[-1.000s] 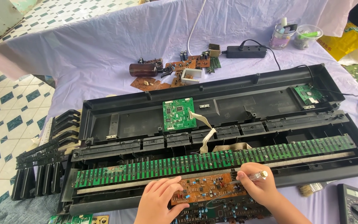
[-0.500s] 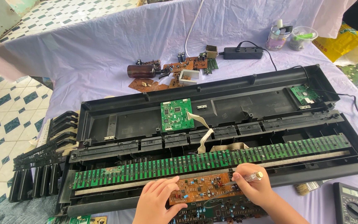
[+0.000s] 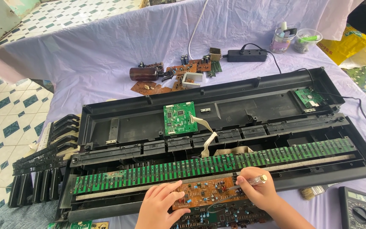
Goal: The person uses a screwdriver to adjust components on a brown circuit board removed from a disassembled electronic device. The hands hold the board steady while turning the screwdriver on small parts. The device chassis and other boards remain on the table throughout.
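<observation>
A: How does the keyboard case (image 3: 276,101) lie?
B: Long axis left to right across the surface (image 3: 106,55). The brown board (image 3: 204,193) sits at its near edge, between the hands.
A: And the hands?
B: Left hand (image 3: 159,203) flat, fingers spread on the board's left end; right hand (image 3: 255,191) pinches a screwdriver (image 3: 250,181) at its right end.

Multimeter (image 3: 359,208) cut by bottom edge; screwdriver tip hidden.

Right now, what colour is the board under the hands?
Orange-brown circuit board, seen in the head view.
</observation>
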